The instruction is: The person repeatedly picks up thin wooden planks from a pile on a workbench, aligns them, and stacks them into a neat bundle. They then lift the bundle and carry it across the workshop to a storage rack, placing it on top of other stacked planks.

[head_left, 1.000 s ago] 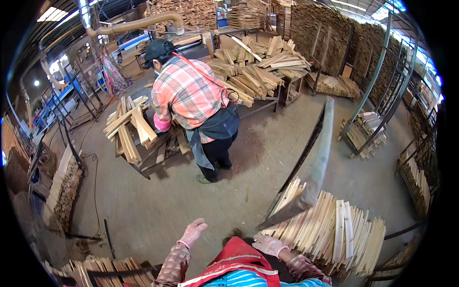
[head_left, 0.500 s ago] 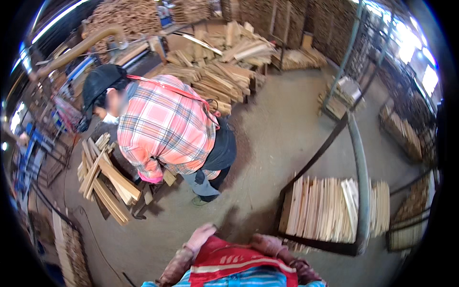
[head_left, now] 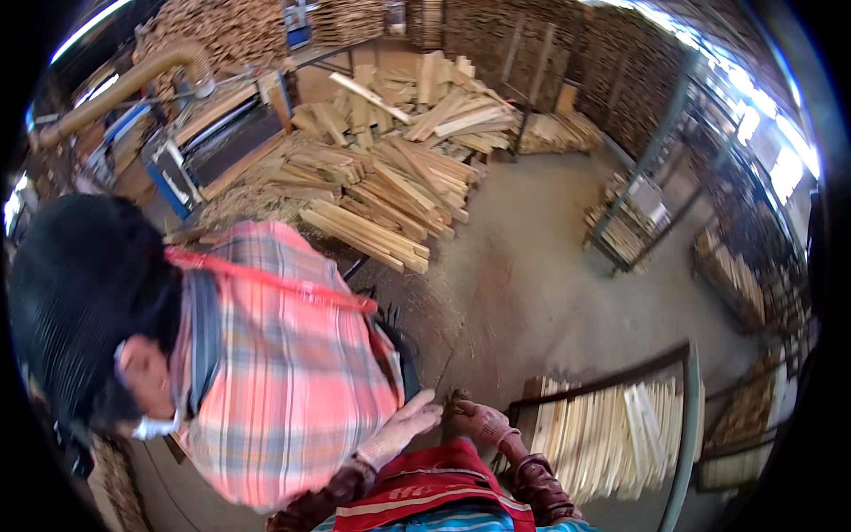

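My left hand (head_left: 403, 432), in a pale glove, is raised before my red apron (head_left: 434, 483) with its fingers stretched out and holding nothing. Close to its right is my right hand (head_left: 480, 424), also gloved, fingers bent toward the left one. Dark patches and blur hide its fingertips, so I cannot make out whether it is closed. A small gap seems to part the two hands. Just left of them bends a co-worker in a checked pink shirt (head_left: 284, 372) and black cap (head_left: 75, 301); my left hand is next to that person's side.
Loose boards (head_left: 390, 195) lie heaped on a work table ahead, beside a machine (head_left: 222, 142). A metal-framed rack of upright slats (head_left: 603, 443) stands close at my right. Farther right is another rack (head_left: 620, 230). Stacked wood (head_left: 603, 80) lines the back wall.
I have come nearer to the co-worker, who now fills the left side. My hands have left the apron's edges and come together in front of it. The board table appears closer.
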